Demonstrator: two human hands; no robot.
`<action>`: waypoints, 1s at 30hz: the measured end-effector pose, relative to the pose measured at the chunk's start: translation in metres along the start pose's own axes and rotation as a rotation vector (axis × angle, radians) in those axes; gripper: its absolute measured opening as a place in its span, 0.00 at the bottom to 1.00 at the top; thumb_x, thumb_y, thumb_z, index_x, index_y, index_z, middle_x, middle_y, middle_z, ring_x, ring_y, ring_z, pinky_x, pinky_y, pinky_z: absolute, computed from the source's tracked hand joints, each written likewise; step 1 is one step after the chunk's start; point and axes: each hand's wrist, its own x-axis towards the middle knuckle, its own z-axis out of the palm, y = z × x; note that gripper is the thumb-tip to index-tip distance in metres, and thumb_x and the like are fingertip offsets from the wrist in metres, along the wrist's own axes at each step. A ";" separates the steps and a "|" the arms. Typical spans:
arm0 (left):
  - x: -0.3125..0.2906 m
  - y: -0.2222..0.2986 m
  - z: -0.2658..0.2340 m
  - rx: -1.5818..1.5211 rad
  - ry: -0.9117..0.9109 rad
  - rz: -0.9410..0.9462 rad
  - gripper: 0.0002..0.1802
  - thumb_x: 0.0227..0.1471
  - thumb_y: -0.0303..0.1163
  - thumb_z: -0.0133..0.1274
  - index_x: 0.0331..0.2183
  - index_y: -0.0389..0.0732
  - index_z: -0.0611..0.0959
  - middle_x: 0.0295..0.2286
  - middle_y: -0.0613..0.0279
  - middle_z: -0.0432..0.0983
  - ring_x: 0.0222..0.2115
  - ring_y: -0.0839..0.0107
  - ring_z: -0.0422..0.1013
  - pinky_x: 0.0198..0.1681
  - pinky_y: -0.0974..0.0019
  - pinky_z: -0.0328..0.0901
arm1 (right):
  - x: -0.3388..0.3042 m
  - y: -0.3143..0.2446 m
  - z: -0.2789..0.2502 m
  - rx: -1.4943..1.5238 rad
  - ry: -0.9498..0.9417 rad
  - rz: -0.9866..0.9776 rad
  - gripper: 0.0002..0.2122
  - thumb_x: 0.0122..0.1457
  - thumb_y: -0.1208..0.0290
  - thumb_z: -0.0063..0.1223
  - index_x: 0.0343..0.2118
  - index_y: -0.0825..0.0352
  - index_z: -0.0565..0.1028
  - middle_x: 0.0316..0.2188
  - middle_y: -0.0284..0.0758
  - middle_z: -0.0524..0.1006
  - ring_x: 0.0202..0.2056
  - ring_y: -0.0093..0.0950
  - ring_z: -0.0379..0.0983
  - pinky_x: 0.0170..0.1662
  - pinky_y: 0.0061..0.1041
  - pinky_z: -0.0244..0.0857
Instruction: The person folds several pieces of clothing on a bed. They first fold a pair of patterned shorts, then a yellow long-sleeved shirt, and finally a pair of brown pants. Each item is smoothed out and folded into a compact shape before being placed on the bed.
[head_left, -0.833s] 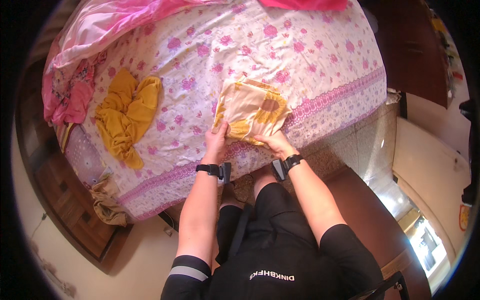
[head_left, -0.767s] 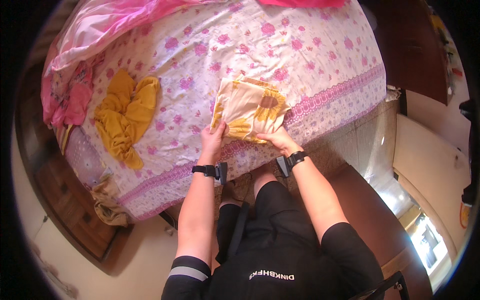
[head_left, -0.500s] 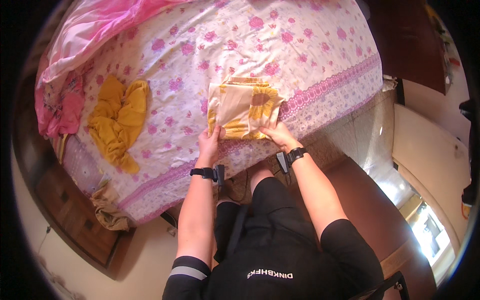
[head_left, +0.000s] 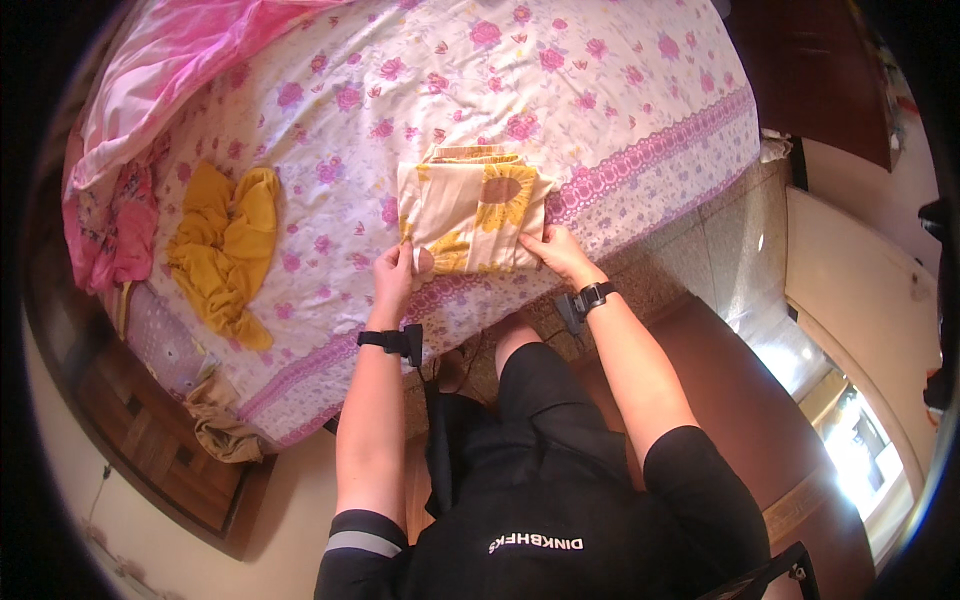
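Observation:
A folded cream cloth with a yellow sunflower print lies near the front edge of the bed, its stacked layers showing at the far side. My left hand grips its near left corner, thumb on top and fingers mostly hidden. At the near right corner, my right hand pinches the cloth between thumb and fingers. Each wrist wears a black strap with a small device. To the left of the cloth, a crumpled mustard-yellow garment lies loose on the bed.
The bed has a white sheet with pink flowers and a purple border. Pink bedding is heaped at the far left, above a beige cloth by the bed's corner. Dark wooden furniture stands at right behind me.
My left hand has slid outward from the cloth's near edge to its left corner. My right hand has moved up along the right side. The view has shifted slightly.

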 end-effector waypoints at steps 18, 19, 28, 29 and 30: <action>-0.026 0.065 0.027 -0.103 -0.135 0.140 0.22 0.51 0.33 0.67 0.45 0.30 0.81 0.37 0.59 0.82 0.33 0.74 0.77 0.36 0.67 0.72 | -0.014 -0.065 -0.003 0.417 -0.235 -0.202 0.21 0.60 0.75 0.62 0.56 0.68 0.71 0.49 0.33 0.78 0.48 0.24 0.75 0.54 0.27 0.70; -0.028 0.056 0.026 -0.048 -0.141 0.096 0.22 0.52 0.33 0.66 0.45 0.31 0.81 0.36 0.59 0.82 0.33 0.74 0.77 0.35 0.67 0.72 | -0.015 -0.063 -0.006 0.413 -0.248 -0.272 0.20 0.60 0.75 0.63 0.55 0.69 0.73 0.48 0.33 0.79 0.48 0.24 0.76 0.54 0.27 0.70; -0.063 0.032 -0.006 0.415 -0.047 0.052 0.22 0.55 0.35 0.62 0.47 0.30 0.80 0.35 0.50 0.81 0.35 0.65 0.78 0.38 0.63 0.73 | -0.007 -0.013 -0.015 -0.269 0.415 -0.199 0.24 0.59 0.66 0.62 0.54 0.73 0.70 0.42 0.41 0.80 0.44 0.30 0.77 0.49 0.29 0.70; -0.079 0.050 -0.015 0.366 -0.044 0.177 0.21 0.55 0.34 0.61 0.47 0.31 0.80 0.37 0.51 0.81 0.37 0.66 0.78 0.40 0.63 0.72 | -0.011 -0.013 -0.015 -0.346 0.540 -0.228 0.25 0.58 0.65 0.63 0.55 0.73 0.70 0.41 0.42 0.80 0.44 0.31 0.76 0.50 0.30 0.70; -0.099 0.073 -0.023 0.335 -0.034 0.266 0.19 0.56 0.32 0.61 0.47 0.32 0.80 0.38 0.52 0.81 0.39 0.67 0.77 0.42 0.64 0.72 | -0.015 -0.015 -0.015 -0.394 0.603 -0.339 0.22 0.59 0.64 0.62 0.51 0.73 0.71 0.40 0.42 0.79 0.43 0.31 0.76 0.48 0.30 0.70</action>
